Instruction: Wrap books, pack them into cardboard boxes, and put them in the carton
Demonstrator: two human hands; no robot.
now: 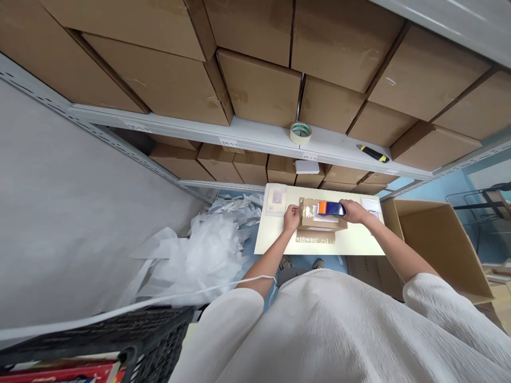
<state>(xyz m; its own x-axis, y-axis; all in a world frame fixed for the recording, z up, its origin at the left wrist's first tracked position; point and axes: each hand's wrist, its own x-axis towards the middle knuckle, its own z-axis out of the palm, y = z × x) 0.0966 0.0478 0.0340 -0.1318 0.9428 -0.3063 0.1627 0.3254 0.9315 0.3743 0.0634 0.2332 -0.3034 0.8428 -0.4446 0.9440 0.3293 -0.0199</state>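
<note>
Over a crosswise brown cardboard box (308, 215), a glossy, left-pointing blue-and-orange tape dispenser (332, 208) is gripped by the right hand (353, 211); beside the box, the left hand (291, 218) is placed, grip unclear.

A small, brown cardboard box with straight edges (308, 215) sits flat on the pale cream tabletop (275, 234), its top bearing a glossy strip at the left end and a white rectangular label (318, 216). Over that label, partly covering it, a handheld orange-and-dark-blue tool resembling a tape dispenser (332, 208) points its orange end left. A flat brown piece with a shiny near edge (315, 237) shows just in front, its join to the box unclear.
</note>
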